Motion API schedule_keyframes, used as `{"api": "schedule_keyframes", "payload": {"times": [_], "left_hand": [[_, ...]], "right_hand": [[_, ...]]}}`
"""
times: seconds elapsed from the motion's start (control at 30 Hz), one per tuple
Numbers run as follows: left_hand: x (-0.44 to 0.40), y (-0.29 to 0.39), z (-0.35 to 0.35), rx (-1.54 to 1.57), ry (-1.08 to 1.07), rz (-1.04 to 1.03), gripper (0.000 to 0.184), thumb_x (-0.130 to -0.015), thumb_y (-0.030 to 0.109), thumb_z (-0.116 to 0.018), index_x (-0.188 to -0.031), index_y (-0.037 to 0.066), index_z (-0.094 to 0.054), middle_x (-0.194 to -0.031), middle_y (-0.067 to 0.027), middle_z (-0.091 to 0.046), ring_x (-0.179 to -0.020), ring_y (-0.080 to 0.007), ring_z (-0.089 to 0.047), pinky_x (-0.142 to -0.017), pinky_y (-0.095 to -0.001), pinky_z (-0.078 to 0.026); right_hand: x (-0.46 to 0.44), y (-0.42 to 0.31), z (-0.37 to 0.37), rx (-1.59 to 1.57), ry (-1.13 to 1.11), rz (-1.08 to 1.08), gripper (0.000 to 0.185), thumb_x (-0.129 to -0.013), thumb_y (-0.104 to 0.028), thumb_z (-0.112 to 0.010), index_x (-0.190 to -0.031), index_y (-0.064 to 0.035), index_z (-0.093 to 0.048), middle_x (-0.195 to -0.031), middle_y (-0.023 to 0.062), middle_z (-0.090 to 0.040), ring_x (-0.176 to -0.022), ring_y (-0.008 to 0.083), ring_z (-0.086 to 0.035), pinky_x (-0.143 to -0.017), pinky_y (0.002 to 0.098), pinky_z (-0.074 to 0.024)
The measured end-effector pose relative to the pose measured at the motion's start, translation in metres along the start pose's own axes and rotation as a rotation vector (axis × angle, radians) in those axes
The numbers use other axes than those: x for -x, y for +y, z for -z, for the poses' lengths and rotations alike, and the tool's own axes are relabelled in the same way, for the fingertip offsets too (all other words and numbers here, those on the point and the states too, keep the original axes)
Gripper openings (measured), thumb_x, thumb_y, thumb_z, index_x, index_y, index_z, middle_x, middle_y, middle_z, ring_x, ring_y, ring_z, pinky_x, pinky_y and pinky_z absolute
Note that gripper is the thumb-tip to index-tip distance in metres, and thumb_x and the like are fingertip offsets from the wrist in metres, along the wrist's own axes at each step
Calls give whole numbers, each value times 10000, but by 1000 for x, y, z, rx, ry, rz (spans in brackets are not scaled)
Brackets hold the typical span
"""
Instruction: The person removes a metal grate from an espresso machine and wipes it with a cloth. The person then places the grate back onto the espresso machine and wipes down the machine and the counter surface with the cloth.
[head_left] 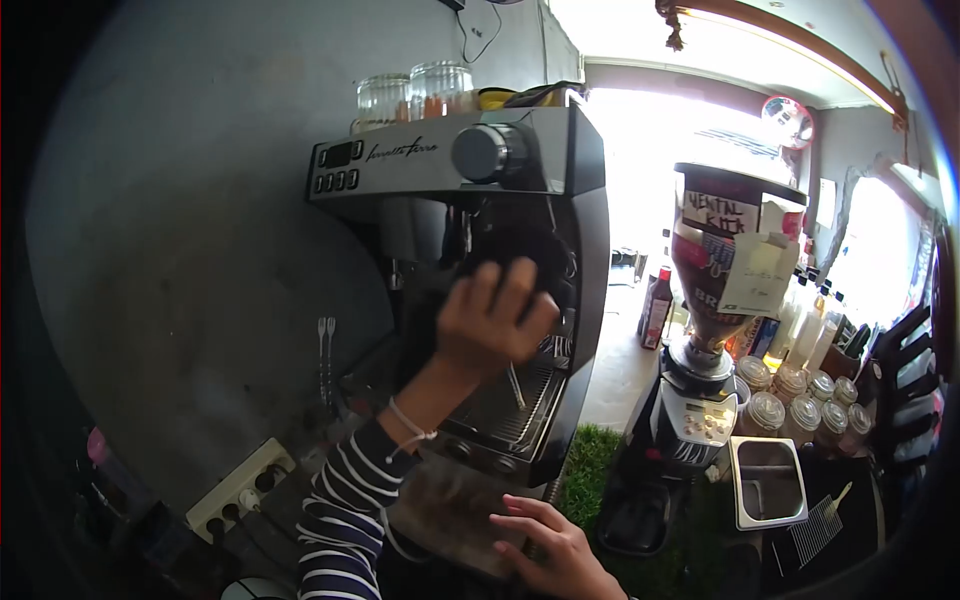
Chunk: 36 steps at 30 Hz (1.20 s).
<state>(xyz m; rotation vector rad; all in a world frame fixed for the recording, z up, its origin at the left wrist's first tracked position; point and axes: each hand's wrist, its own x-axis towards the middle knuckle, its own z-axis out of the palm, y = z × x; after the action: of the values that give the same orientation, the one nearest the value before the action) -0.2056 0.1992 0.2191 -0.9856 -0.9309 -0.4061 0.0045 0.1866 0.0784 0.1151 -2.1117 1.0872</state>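
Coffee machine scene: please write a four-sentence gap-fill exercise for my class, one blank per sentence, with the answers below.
1. The left hand, raised before the coffee machine, comes out of a ____ sleeve.
2. Glasses stand on ____ of the coffee machine.
3. The right hand appears below the ____ hand.
4. Green matting shows between the coffee machine and the coffee ____.

Answers: striped; top; left; grinder

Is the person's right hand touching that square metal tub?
Apart: the head view shows the right hand well away from the square metal tub, with the grinder's black base between them.
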Motion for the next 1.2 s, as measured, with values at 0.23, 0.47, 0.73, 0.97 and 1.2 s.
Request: {"api": "schedule_keyframes", "payload": {"times": [0.23,0.47,0.73,0.97,1.2], "left_hand": [[-95,17,-27,-210,159,-66,90,-713,169,-589,-665,138,-519,-887,-18,-549,-747,-202,-510,-494,-296,-394],[-102,36,-38,-312,-143,-132,80,-695,160,-604,-645,132,-548,-848,-23,-537,-741,-184,-496,-494,-281,-369],[-54,61,-64,-247,-379,-377,81,-720,152,-577,-657,104,-562,-847,-39,-532,-746,-184,-492,-519,-297,-378],[-30,91,-92,-256,-538,-352,60,-701,161,-583,-658,121,-571,-777,-20,-502,-755,-185,-515,-521,-306,-414],[-59,98,0,47,-569,171,137,-666,198,-695,-751,130,-611,-886,-49,-559,-816,-225,-561,-626,-333,-490]], "right_hand": [[22,4,19,-46,-41,-25,296,-770,-90,-648,-1055,-48,-581,-1158,203,-509,-953,337,-575,-761,362,-490],[50,0,58,9,-7,0,288,-784,-99,-640,-1061,-53,-574,-1171,176,-502,-982,331,-561,-776,356,-488],[80,-15,90,-92,-14,-53,296,-777,-98,-646,-1062,-53,-577,-1160,180,-512,-977,333,-563,-748,349,-502],[102,-7,105,-14,-33,-110,303,-782,-180,-668,-1067,-102,-604,-1165,168,-514,-1059,290,-544,-854,349,-490],[112,-19,127,-18,90,-16,329,-756,-79,-662,-1071,-51,-573,-1147,177,-522,-985,335,-559,-783,359,-493]]}}
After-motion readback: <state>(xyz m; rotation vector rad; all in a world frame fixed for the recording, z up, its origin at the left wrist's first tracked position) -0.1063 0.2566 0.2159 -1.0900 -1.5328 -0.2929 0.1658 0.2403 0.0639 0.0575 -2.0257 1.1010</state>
